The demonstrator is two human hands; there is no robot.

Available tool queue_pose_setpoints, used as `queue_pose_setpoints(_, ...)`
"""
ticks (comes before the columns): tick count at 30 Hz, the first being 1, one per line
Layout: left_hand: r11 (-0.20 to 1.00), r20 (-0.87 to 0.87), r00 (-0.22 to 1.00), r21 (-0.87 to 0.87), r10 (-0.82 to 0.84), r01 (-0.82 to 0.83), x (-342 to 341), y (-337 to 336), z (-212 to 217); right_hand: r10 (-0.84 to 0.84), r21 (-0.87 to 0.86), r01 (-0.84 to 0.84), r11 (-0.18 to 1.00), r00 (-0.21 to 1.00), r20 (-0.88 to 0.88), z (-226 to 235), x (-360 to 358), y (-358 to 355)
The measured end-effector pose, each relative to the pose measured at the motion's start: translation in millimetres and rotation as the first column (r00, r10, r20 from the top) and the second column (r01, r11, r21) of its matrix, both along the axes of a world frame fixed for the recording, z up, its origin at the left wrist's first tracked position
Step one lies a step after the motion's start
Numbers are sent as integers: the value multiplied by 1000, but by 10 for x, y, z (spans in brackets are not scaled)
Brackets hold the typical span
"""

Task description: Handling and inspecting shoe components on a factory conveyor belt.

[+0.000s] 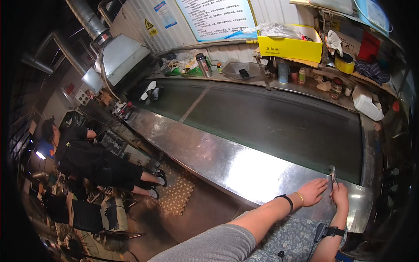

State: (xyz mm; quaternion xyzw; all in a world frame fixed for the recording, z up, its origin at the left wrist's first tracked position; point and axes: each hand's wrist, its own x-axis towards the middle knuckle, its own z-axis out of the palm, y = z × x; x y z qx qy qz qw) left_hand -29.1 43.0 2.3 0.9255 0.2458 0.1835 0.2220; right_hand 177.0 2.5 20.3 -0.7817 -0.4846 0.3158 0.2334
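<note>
My left hand point(313, 192) rests on the shiny metal ledge point(205, 150) near its right end, fingers stretched out toward the right hand. Close beside it, my right hand point(340, 195) is closed around a slim, shiny metal hand tool point(333, 171) with a rounded head. The tool stands up out of the fist, by the edge of the dark conveyor belt point(279, 126). Its lower part is hidden in the fingers, and its exact kind cannot be made out. On the belt's far left lie a white sole-shaped piece point(148, 90) and a dark shoe-like piece point(155, 93).
Behind the belt, a shelf bears a steel flask point(203, 65), a grey tray point(241, 70), a yellow box point(290, 46), a blue-grey cup point(283, 72) and a white jug point(367, 102). A metal hood point(122, 59) covers the belt's left end. Another person point(87, 150) stands at left.
</note>
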Motion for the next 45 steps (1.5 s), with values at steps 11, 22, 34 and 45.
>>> queue_pose_setpoints(11, 999, 23, 999, 19, 32, -33, -59, 4, -6, 47, -23, -47, 999, 999, 5, -408, 100, 102)
queue_pose_setpoints(22, 1000, 43, 999, 22, 8, -9, 11, -26, -1, -17, -54, 14, 998, 998, -59, -284, 60, 70)
queue_pose_setpoints(34, 1000, 26, 1000, 20, 14, -15, -32, -25, 13, 13, -49, -16, 999, 998, -59, -248, 9, 67)
queue_pose_setpoints(45, 999, 103, 995, -39, 10, -6, 61, 92, -138, 41, -63, -44, 997, 998, -41, -48, -130, 116)
